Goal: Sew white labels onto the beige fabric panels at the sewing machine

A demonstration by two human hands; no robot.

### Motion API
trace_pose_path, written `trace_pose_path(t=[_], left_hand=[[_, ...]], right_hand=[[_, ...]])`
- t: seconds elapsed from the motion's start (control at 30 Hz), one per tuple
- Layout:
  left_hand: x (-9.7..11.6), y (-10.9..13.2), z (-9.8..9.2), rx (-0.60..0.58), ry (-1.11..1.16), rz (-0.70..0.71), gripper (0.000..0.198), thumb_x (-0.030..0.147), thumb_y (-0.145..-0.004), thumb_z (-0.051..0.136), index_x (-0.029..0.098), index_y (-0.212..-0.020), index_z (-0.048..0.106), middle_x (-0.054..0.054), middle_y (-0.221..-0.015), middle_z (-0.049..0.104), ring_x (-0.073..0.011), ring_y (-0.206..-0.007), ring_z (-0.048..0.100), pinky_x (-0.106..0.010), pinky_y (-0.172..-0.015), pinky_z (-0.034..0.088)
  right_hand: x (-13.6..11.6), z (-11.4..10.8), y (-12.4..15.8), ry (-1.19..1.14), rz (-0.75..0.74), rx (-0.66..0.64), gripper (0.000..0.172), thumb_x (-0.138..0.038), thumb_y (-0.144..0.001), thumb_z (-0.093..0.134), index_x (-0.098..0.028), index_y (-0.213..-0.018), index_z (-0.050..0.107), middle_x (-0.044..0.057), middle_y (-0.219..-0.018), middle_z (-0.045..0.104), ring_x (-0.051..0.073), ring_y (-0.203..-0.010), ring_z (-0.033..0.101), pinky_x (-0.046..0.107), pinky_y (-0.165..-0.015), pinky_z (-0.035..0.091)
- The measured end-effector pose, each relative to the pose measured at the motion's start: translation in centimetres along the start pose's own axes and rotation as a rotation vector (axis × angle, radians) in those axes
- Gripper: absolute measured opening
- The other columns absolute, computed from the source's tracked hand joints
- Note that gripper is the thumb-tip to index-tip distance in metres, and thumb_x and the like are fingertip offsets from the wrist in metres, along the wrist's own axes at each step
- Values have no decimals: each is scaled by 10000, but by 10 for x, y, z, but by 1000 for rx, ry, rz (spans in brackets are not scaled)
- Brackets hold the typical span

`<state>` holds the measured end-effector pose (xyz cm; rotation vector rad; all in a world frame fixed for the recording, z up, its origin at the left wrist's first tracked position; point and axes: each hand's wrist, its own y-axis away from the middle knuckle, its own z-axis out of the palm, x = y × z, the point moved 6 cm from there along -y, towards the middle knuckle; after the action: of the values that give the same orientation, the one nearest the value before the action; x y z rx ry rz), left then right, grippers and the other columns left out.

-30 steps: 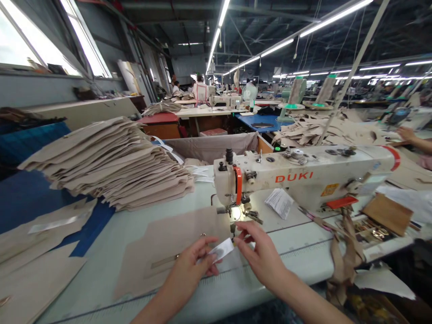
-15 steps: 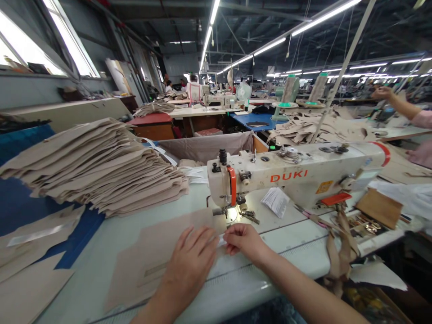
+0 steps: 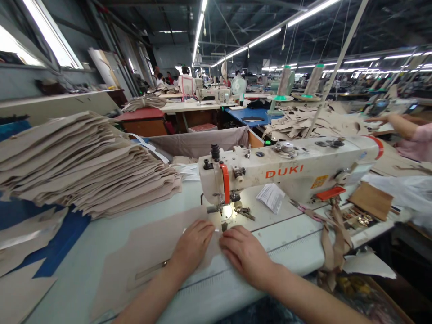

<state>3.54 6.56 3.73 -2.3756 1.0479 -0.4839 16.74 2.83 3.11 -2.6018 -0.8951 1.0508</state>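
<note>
A beige fabric panel (image 3: pixel 135 247) lies flat on the sewing machine's bed, a narrow slot with a zipper pull (image 3: pixel 165 263) near its front. My left hand (image 3: pixel 192 245) rests on the panel with its fingers drawn together over a thin white strip (image 3: pixel 217 228), whose ends show on both sides of the fingers. At the panel's right edge, my right hand (image 3: pixel 246 256) is closed, fingers curled and pressed together; whatever is under them is hidden. Both hands are just in front of the lit needle area (image 3: pixel 227 211) of the DUKI sewing machine (image 3: pixel 286 171).
A tall stack of beige panels (image 3: pixel 101 166) stands at the left. Folded white paper (image 3: pixel 271 198), scissors (image 3: pixel 307 210) and fabric strips (image 3: pixel 334 238) lie at the right, beside a tray of metal parts (image 3: pixel 364 219). A co-worker's arm (image 3: pixel 405 126) shows at far right.
My left fingers have drawn together over the white strip. My right hand has gone from pinching the strip to lying curled at the panel's edge. The view has shifted slightly right.
</note>
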Motion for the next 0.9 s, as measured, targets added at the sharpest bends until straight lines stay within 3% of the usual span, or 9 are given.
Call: trace_pose_path(t=[0.07, 0.23, 0.43, 0.9], left_hand=[[-1, 1, 2, -10, 26, -4, 272, 113, -920, 387, 165, -882, 651, -52, -862, 686, -167, -831, 620, -313, -766, 552], [0, 2, 1, -33, 4, 46, 281, 113, -922, 386, 162, -920, 662, -64, -902, 690, -177, -870, 617, -322, -797, 547], [9, -3, 5, -68, -134, 179, 301, 43, -898, 377, 141, -934, 660, -65, -913, 695, -184, -888, 621, -327, -830, 538], [12, -1, 2, -8, -192, 207, 352, 38, -909, 332, 124, -939, 673, -72, -904, 710, -187, -890, 629, -334, -842, 534]], right_hand=[[-9, 7, 11, 88, -106, -91, 274, -227, -928, 515, -153, -1180, 594, 99, -1212, 608, 222, -1163, 486, 357, -1028, 387], [-10, 14, 18, 159, -95, -177, 341, -297, -961, 470, -144, -1257, 545, 101, -1293, 567, 206, -1247, 441, 349, -1088, 328], [-11, 12, 15, 147, -86, -166, 338, -278, -953, 481, -131, -1251, 547, 101, -1297, 564, 202, -1248, 440, 341, -1096, 323], [-11, 12, 15, 137, -66, -184, 341, -285, -961, 457, -125, -1250, 545, 101, -1309, 552, 215, -1243, 440, 343, -1096, 320]])
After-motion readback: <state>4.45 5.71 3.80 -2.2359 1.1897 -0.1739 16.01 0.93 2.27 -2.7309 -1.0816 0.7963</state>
